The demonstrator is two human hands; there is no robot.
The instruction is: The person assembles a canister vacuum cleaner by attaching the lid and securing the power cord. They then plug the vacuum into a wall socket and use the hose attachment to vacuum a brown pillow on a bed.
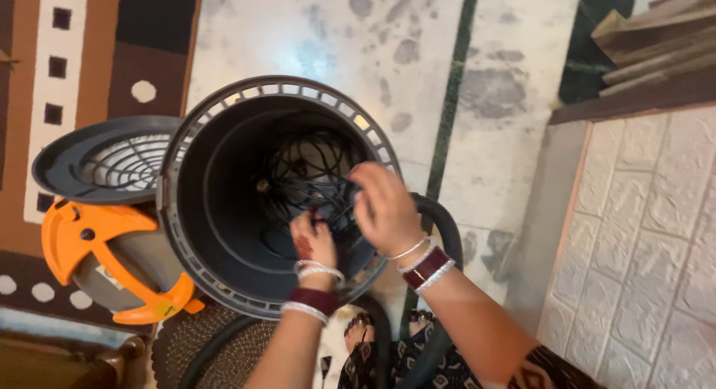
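The dark grey drum point(224, 210) of the vacuum cleaner is tipped with its mouth toward us, and both of our hands reach into it: our left hand point(313, 243) is pinched closed on a strand of the black cord point(306, 173) coiled at the bottom, while our right hand point(384, 206), just above and to the right of it, curls its fingers around another loop of the same tangle. With nothing visibly bracing it, we judge that the drum could roll or rock away from our hands if we pull hard, knocking the grey lid point(112, 161) and orange motor head point(112, 262) lying left of our left wrist. The black hose point(444, 225) arcing behind our right wrist might snag our bangles point(425, 266). Tugging two loops at once may tighten the knot rather than loosen it, or catch the cord on the drum's ribbed rim. We cannot make out where the cord ends, whether it is fixed to the drum floor, or how our fingertips sit in the gloom; the hose runs out of view below, as does the woven mat point(224, 344) under our left forearm.
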